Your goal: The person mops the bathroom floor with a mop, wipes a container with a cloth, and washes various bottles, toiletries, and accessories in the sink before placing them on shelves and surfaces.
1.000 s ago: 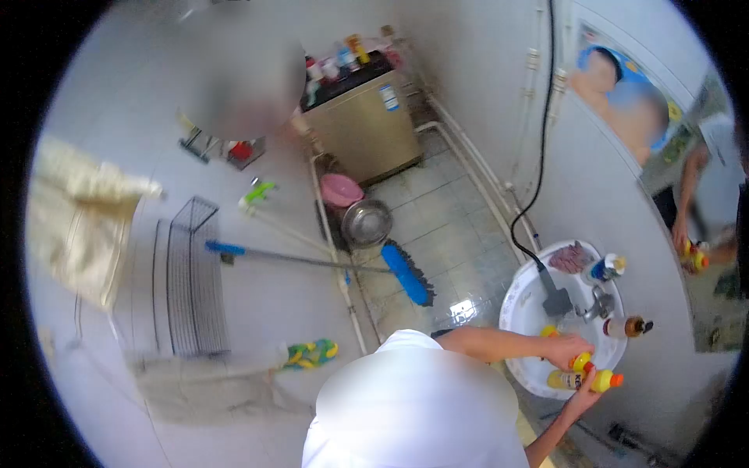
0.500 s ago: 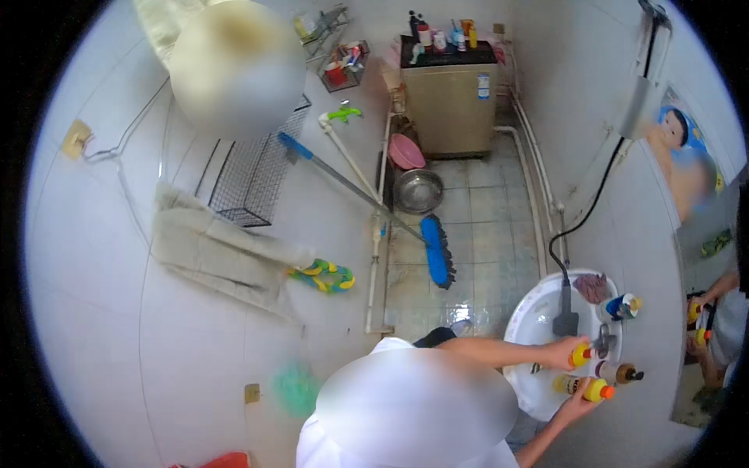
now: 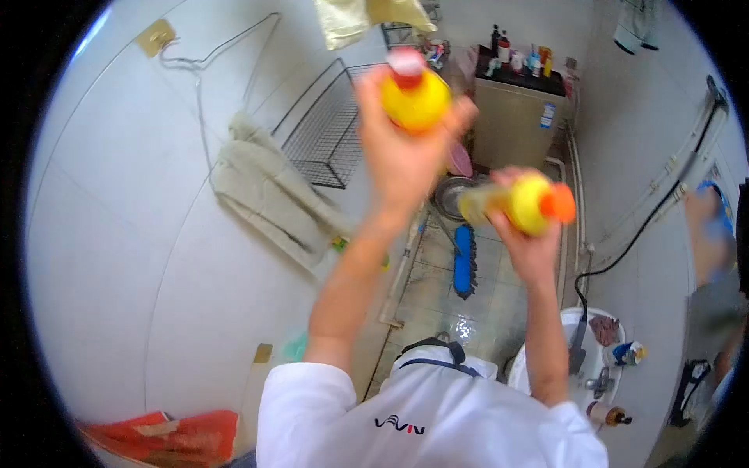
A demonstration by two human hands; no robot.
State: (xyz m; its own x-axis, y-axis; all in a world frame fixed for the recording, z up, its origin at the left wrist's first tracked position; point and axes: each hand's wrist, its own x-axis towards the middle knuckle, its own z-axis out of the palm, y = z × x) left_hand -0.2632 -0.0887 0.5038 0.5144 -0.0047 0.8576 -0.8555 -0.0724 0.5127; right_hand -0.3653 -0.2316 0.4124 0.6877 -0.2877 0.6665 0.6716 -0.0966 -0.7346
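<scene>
Since the earlier frame, the red-capped bottle [image 3: 417, 101] and the orange-capped bottle [image 3: 530, 204] are moved away from the basin [image 3: 594, 357]. Our left hand [image 3: 394, 160] grips the first, our right hand [image 3: 532, 253] the second. Lifting looks done; both caps seem on, neither bottle is put down.

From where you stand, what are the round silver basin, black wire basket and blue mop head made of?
Basin: probably shiny metal; its rim and inside have a grey gleam.
Wire basket: likely metal, perhaps coated; thin dark bars form open mesh.
Mop head: soft, matt fabric, it seems, with a shaggy fringe; I can't tell which fibre.
</scene>
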